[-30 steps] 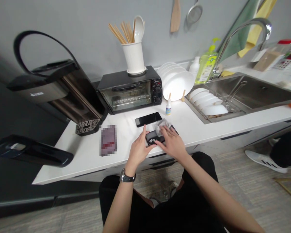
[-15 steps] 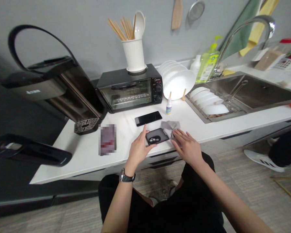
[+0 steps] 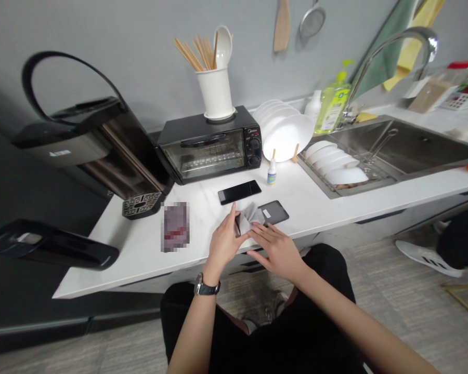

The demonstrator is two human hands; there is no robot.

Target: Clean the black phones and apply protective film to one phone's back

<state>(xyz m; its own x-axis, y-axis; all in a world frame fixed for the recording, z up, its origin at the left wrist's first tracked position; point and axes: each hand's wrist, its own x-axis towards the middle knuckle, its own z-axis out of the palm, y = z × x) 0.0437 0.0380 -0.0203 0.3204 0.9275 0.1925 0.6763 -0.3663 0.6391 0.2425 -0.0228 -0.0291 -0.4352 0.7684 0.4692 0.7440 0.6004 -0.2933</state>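
Note:
My left hand grips the left end of a dark phone case, its thumb and index finger spread around the edge. A crumpled grey cloth covers most of that case. The fingers of my right hand are together and press the cloth down onto it, thumb apart. Just right of the cloth lies a flat dark grey panel with a small white label; whether it joins the case is hidden. A black phone lies behind the case, and a small white bottle stands to its right.
Black toaster oven with a utensil holder on top stands behind. Upright white plates and a sink are to the right. A dark dispenser, a black cylindrical object and a blurred packet are left.
My right hand has moved left with the grey cloth, from the dark panel onto the phone case. The panel with the label has come into view. My left hand keeps its place.

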